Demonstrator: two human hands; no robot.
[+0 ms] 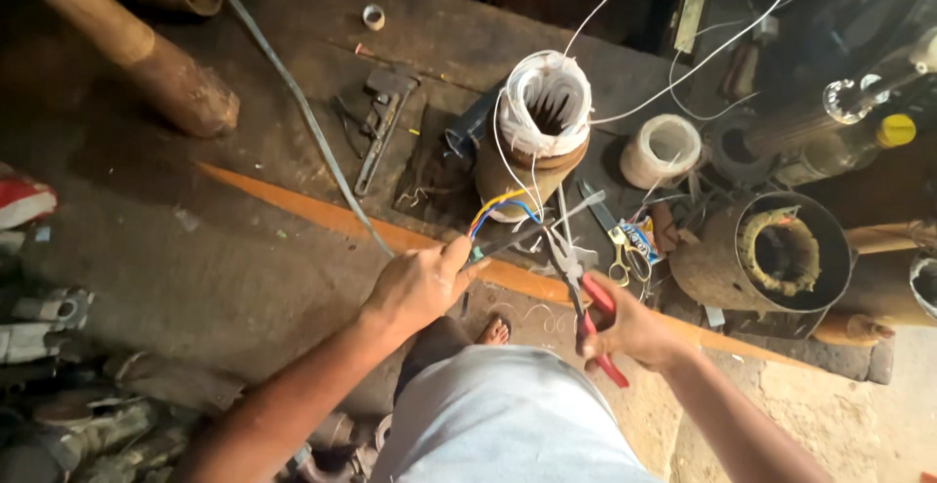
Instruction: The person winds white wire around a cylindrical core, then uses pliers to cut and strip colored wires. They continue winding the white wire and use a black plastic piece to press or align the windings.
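The left hand point(422, 283) pinches the coloured wires point(493, 212) taut so the right hand point(630, 332), gripping red-handled pliers point(584, 298), reaches them.

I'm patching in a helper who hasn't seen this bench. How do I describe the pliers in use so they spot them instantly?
Start at the upright cylindrical motor stator with white-wrapped windings mid-bench. Just below it, the right hand grips red-handled metal pliers, tips pointing toward the coloured wires held by the left hand. Unlike the yellow-handled scissors lying nearby, the pliers are held, with red grips.
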